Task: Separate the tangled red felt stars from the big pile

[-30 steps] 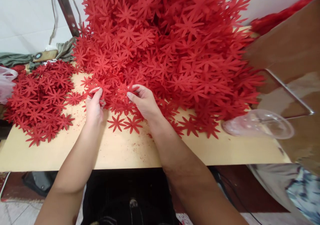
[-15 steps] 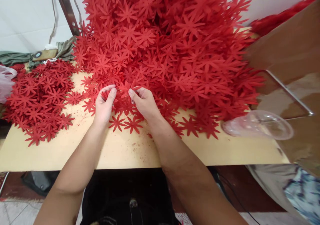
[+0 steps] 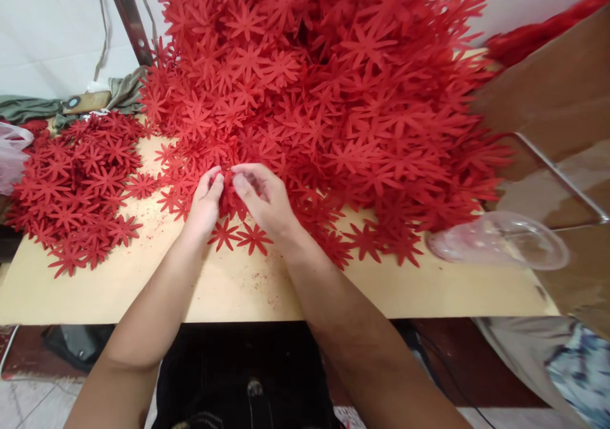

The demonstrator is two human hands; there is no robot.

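A tall heap of red star-shaped flower cutouts point(image 3: 314, 86) covers the back of a pale wooden table point(image 3: 238, 289). My left hand point(image 3: 206, 201) and my right hand point(image 3: 264, 197) meet at the heap's front edge, fingertips together, pinching a red flower cutout point(image 3: 229, 184) between them. Two loose flowers point(image 3: 241, 235) lie flat on the table just below my hands. A lower, flatter pile of the same flowers point(image 3: 81, 187) lies to the left of my left hand.
A clear plastic cup point(image 3: 500, 245) lies on its side at the table's right end. A brown board point(image 3: 557, 98) leans at the right. Green cloth point(image 3: 28, 108) and a metal bar point(image 3: 128, 16) stand at the back left. A plastic bag point(image 3: 12, 156) sits at the left edge.
My left hand has moved right from the heap's edge to meet my right hand. Both hands' fingertips have closed together on a flower.
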